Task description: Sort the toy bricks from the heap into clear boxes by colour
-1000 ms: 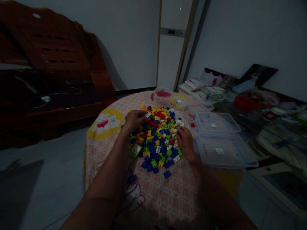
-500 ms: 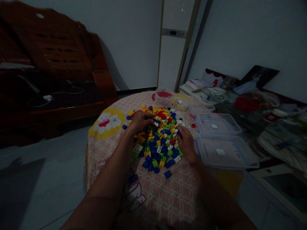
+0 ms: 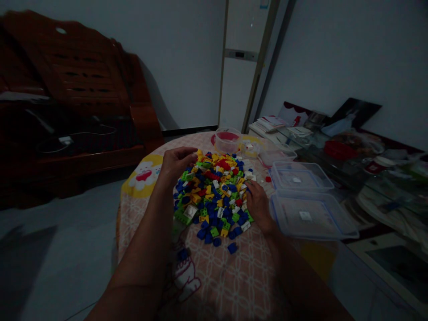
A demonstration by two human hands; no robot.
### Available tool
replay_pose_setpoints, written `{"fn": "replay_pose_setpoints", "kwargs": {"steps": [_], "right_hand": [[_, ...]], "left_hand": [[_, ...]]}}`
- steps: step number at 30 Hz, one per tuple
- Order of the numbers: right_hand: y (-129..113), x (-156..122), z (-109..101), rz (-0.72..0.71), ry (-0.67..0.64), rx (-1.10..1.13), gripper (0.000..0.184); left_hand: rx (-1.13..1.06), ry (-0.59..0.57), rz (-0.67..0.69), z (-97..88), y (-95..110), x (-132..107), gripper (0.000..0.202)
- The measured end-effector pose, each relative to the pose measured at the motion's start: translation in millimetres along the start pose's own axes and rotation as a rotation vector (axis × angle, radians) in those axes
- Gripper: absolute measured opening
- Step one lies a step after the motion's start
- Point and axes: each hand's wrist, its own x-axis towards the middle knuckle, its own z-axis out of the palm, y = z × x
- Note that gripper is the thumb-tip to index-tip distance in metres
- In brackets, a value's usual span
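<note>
The left hand (image 3: pixel 179 164) is at the far left edge of a big pile of toy blocks (image 3: pixel 219 203). Its fingers reach over the pile, and there is a small gap between the fingers and the thumb. I cannot tell if it holds a block. The right hand (image 3: pixel 257 200) is at the right edge of the pile, with its fingers bent in close to the blocks. I cannot tell if it holds one.

The blocks lie in a heap between the hands. They are blue, yellow, green, red and white. A pale square piece (image 3: pixel 190 211) is at the left side, next to some green. One blue block (image 3: pixel 232 248) sits alone at the near side. A red block (image 3: pixel 268 179) lies just off the right side.

All of this is on a round bench with a pink cloth (image 3: pixel 234 276). Behind the pile is a clear round tub (image 3: pixel 228 140), and red shows through it. On the right are two clear boxes, a far box (image 3: pixel 301 174) and a near box (image 3: pixel 317 216), both with blue edges.

Past the bench, a brown wooden seat (image 3: pixel 80 84) is on the left. A red bowl (image 3: pixel 339 150) and some papers (image 3: pixel 270 122) are on the right.
</note>
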Motion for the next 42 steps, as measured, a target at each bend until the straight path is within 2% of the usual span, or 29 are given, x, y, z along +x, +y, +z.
{"fn": "replay_pose_setpoints", "kwargs": {"steps": [3,7,13,18,22,25,28,32,37,42], "right_hand": [[3.8,0.4,2.7,0.015,0.011,-0.010,0.048],[6.5,1.7,2.7,0.037,0.011,-0.027,0.051],[2.4,4.6,-4.1,0.048,0.028,-0.002,0.052],[-3.2,6.5,-10.6,0.021,0.075,0.058,0.047],[-9.9,6.2,-17.5,-0.013,0.066,0.096,0.039],[-14.0,7.1,-22.5,-0.009,0.038,0.098,0.034],[-14.1,9.6,-27.3,0.011,0.043,0.074,0.033],[-14.5,10.8,-32.0,0.030,0.042,-0.012,0.035],[-29.9,9.5,-41.1,0.048,-0.104,-0.106,0.027],[-44.4,12.6,-65.4,0.123,-0.406,-0.316,0.014]], "left_hand": [[0.151,-0.068,-0.041,-1.8,-16.5,6.4,0.057],[0.300,-0.186,-0.020,7.5,-34.8,11.7,0.051],[0.399,-0.346,0.016,25.9,-41.1,9.8,0.041],[0.312,-0.273,-0.018,18.2,-38.1,9.2,0.033],[0.169,-0.158,-0.030,-0.7,-35.1,10.6,0.043],[0.126,-0.128,-0.072,-7.9,-35.3,10.9,0.049],[0.162,-0.133,-0.097,-6.3,-40.2,12.3,0.050],[0.327,-0.098,-0.044,1.2,-49.3,15.6,0.043],[0.532,-0.166,-0.012,12.1,-49.8,16.1,0.033],[0.591,-0.218,0.033,22.5,-48.0,14.0,0.030]]}}
